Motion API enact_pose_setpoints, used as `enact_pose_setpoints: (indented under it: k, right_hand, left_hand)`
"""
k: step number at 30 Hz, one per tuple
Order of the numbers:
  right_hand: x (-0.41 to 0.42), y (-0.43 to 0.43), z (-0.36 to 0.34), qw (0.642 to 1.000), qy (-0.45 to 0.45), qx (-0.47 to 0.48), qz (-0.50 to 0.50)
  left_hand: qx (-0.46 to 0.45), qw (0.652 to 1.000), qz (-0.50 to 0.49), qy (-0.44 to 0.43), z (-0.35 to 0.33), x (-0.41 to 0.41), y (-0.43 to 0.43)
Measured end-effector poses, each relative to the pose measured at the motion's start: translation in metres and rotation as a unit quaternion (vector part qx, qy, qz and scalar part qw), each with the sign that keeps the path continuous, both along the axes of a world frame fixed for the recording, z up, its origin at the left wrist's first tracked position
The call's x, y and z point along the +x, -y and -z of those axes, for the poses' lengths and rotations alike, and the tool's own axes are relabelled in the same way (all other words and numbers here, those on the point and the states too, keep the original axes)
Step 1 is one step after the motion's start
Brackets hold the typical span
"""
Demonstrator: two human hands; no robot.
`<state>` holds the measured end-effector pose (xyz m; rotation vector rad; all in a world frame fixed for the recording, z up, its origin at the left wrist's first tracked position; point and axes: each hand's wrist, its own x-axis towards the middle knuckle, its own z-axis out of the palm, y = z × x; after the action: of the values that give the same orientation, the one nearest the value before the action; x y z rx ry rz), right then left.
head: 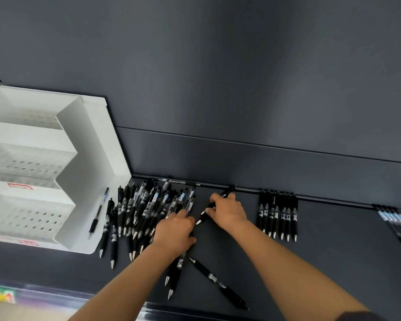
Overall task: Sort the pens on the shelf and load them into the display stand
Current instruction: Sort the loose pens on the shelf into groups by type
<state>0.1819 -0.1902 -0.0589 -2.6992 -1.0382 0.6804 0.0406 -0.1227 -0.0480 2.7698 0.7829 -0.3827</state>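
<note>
A loose heap of black pens lies on the dark shelf, just right of the white tiered display stand, whose perforated tiers hold no pens. My left hand lies over the right edge of the heap with curled fingers; what it grips is hidden. My right hand pinches black pens, whose tips point down-left. A sorted row of black pens lies to the right of that hand. Another row of pens sits at the far right edge.
Single pens lie near the shelf's front: one black pen slants toward the front edge, two more under my left forearm. A thin pen lies beside the stand. The shelf's back wall rises behind.
</note>
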Motion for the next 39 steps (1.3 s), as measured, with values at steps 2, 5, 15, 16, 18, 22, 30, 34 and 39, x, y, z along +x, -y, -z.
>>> enact_pose_setpoints:
  k: [2,5,15,16,18,22,30,34,39]
  right_hand:
    - [0.001,0.001,0.001,1.000,0.006,-0.003,0.004]
    - [0.001,0.004,0.002,1.000,0.004,-0.021,0.018]
    - [-0.007,0.016,-0.004,0.998,-0.005,-0.053,0.030]
    - [-0.008,0.017,-0.004,0.998,-0.004,-0.059,0.027]
    - [-0.010,0.021,-0.005,0.997,0.002,-0.074,0.014]
    - [-0.009,0.028,-0.006,0.997,0.003,-0.071,-0.011]
    - [-0.008,0.049,-0.007,0.997,-0.078,0.007,0.013]
    - [-0.009,0.057,-0.011,0.995,-0.063,0.039,0.063]
    - [-0.003,0.072,-0.014,0.986,-0.077,0.087,0.122]
  left_hand:
    - [0.011,1.000,-0.002,-0.013,0.001,0.000,0.001]
    - [0.030,0.999,-0.009,-0.017,0.002,0.001,0.002]
    - [0.068,0.997,-0.014,-0.039,0.003,0.004,0.010]
    - [0.071,0.997,-0.013,-0.036,0.003,0.004,0.010]
    - [0.068,0.997,-0.014,-0.035,0.003,0.004,0.012]
    - [0.050,0.998,-0.006,-0.025,0.003,0.006,0.012]
    - [0.028,0.999,0.014,0.022,-0.004,0.013,0.009]
    - [-0.073,0.994,0.043,0.066,-0.005,0.013,0.016]
    - [-0.157,0.980,0.052,0.115,0.005,0.020,0.026]
